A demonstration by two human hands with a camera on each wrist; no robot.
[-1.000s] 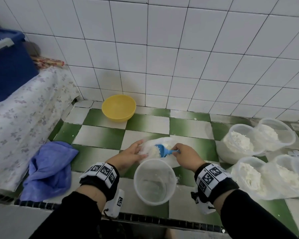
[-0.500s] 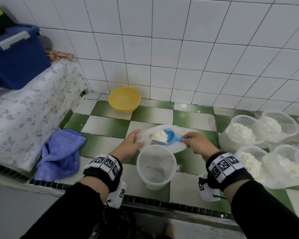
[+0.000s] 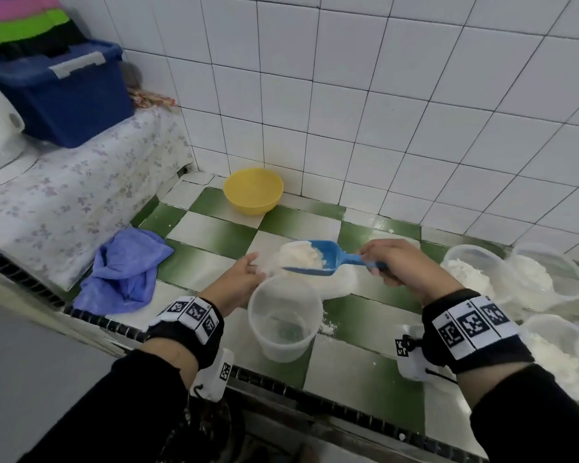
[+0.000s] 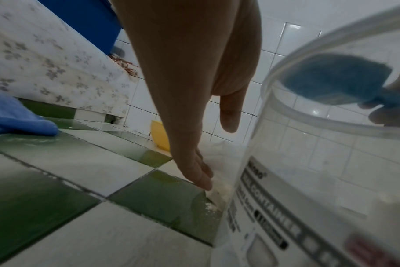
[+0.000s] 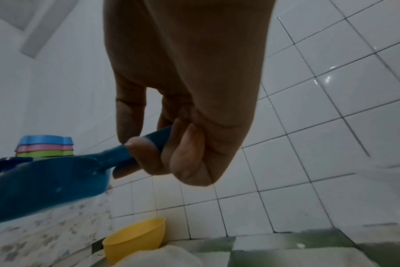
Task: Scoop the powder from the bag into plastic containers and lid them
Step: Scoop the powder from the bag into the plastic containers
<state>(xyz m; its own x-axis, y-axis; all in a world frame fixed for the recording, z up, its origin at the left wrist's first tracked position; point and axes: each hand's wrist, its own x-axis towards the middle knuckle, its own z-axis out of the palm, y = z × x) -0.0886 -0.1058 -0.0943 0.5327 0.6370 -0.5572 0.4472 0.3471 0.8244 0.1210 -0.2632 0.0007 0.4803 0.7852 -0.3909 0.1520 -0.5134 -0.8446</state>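
Scoop (image 3: 310, 259) over one empty container (image 3: 283, 317)

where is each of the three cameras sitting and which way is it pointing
Head: worn on the head, looking forward and down at the tiled counter; both forearms show, the left hand at the bag, the right hand holding the blue scoop above the empty container.
Left wrist: low by the counter, looking along straight fingers to the bag; the container fills the right.
Right wrist: looks along curled fingers on the scoop handle.
Shared: all three show the yellow bowl.
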